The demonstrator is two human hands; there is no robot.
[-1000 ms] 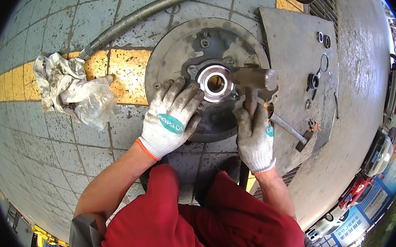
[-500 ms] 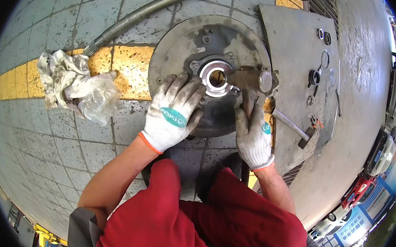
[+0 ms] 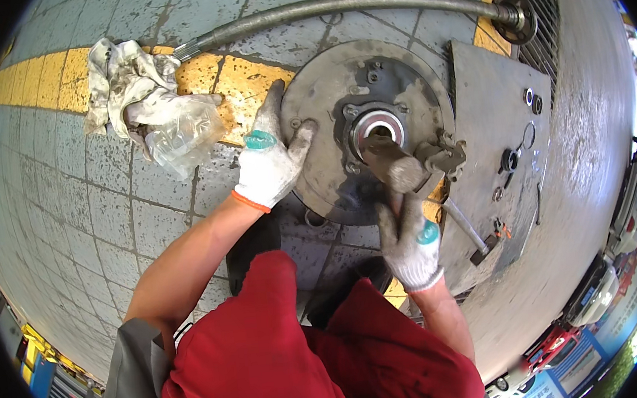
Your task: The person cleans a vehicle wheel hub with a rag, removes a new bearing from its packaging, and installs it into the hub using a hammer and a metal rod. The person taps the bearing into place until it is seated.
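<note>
In front of me lies a round metal brake backing plate (image 3: 324, 92) with a bearing ring (image 3: 378, 122) seated in its middle. My left hand (image 3: 271, 161), in a white work glove, grips the plate's left rim, thumb on the upper face and fingers along the edge. A hammer (image 3: 399, 169) is in my gloved right hand (image 3: 411, 240), its fingers wrapped round the handle. The hammer's head lies over the lower part of the ring and hides some of it; I cannot tell whether they touch. A small metal bracket part (image 3: 447, 157) sits at the plate's right edge.
A long axle shaft (image 3: 347, 3) with a flange lies beyond the plate. Dirty rags (image 3: 123, 83) and a plastic bag (image 3: 186, 135) are at left. On the right, a metal sheet (image 3: 487, 86) bears several rings, and a T-shaped tool (image 3: 466, 225) rests there.
My left hand has shifted from beside the ring out to the plate's left rim. The hammer's head has swung in over the ring's lower part. The whole view has shifted a little.
</note>
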